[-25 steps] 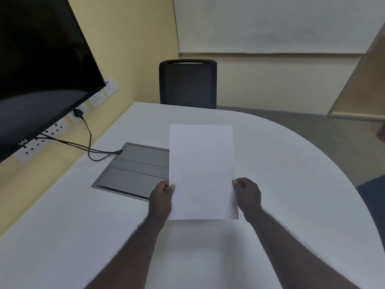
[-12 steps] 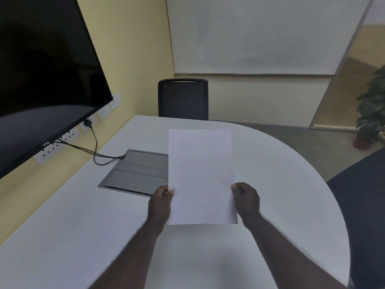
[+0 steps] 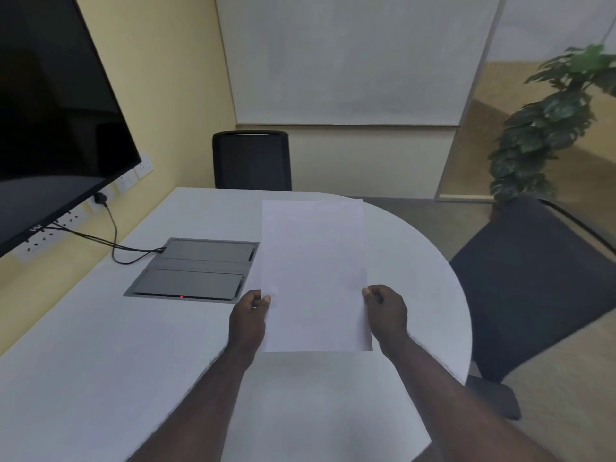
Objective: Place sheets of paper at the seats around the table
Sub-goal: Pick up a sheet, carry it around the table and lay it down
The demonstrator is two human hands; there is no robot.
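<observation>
Holding one sheet of paper (image 3: 313, 271) above the desk (image 3: 100, 378).
I pinch its side edges, left hand (image 3: 248, 316) and right hand (image 3: 386, 311); light, floppy, probably one sheet.

My fingers hide behind the paper (image 3: 313, 275); the screen (image 3: 50, 121) is cut off at the left edge; the plant (image 3: 550, 128) blurs at the right.

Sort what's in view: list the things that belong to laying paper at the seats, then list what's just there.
Part of the job:
- sheet of paper, pinched by left hand and right hand
- white table
- black chair at the far end
- dark chair on the right

Just there:
- wall screen
- cable box set in the table
- black cable
- potted plant
- whiteboard
</observation>
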